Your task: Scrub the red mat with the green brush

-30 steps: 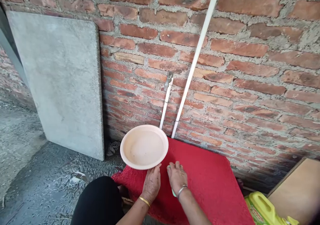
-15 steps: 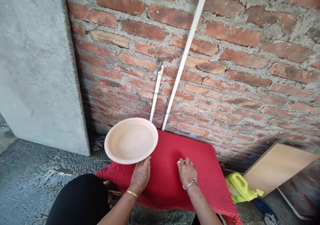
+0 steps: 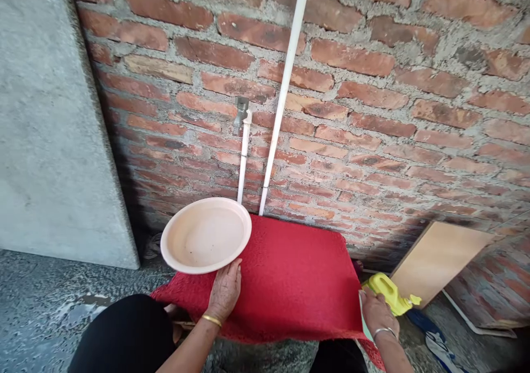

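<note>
A pale pink plastic basin (image 3: 206, 236) stands at the left end of a red cloth (image 3: 296, 276) draped over a low table or bench. My left hand (image 3: 224, 292), a gold bangle at its wrist, lies against the basin's near right side. Its fingers are stretched out, tips by the rim. At the cloth's right edge is my right hand (image 3: 379, 315), with a silver bangle. Its fingers are closed around something pale green and white, mostly hidden, whose kind I cannot make out. A few dark specks lie inside the basin.
Just beyond my right hand sits a yellow jug (image 3: 389, 293), near a leaning tan board (image 3: 443, 259). A brick wall (image 3: 351, 91) with white pipes (image 3: 281, 108) stands behind. At left is a concrete slab (image 3: 62, 124). Slippers (image 3: 434, 342) lie on the wet floor (image 3: 45, 306).
My right hand has moved from the middle of the cloth to its right edge, beside the yellow jug. My left hand stays by the basin. The view has shifted slightly right.
</note>
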The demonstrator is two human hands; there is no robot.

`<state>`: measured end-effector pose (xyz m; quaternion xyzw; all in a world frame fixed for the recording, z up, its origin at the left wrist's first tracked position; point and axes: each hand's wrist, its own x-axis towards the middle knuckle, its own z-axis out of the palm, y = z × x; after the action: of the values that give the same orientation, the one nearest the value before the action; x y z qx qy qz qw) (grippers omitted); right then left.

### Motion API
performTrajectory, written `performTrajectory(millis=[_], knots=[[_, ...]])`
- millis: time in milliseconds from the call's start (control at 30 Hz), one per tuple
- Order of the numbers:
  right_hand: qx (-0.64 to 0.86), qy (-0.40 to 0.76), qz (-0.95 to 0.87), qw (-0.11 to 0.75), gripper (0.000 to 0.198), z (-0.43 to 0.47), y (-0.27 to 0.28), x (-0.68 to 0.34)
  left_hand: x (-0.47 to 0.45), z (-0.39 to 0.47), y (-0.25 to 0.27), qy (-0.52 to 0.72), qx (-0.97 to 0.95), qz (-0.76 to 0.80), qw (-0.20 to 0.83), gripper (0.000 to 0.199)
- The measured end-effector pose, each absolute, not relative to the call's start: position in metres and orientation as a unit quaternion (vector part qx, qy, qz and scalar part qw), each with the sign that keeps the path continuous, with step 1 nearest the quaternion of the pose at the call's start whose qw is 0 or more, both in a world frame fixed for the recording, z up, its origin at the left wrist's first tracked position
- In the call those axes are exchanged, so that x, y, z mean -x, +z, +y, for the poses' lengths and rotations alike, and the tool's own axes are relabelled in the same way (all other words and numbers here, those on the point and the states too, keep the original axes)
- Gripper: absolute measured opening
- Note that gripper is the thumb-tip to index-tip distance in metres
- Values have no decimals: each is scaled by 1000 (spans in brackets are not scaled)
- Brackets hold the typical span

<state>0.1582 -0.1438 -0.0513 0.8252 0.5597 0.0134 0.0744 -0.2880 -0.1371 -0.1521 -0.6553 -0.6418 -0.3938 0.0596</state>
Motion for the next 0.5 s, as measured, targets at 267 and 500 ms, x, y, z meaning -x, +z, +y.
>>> performTrajectory(millis=[267, 500], knots=[[-752, 26, 658, 31, 57, -144, -51, -63, 283, -137, -142, -438, 623, -648, 11, 32], [-595, -23, 804, 12, 38, -149, -60, 135, 290, -141, -142, -557, 554, -610, -107, 35]])
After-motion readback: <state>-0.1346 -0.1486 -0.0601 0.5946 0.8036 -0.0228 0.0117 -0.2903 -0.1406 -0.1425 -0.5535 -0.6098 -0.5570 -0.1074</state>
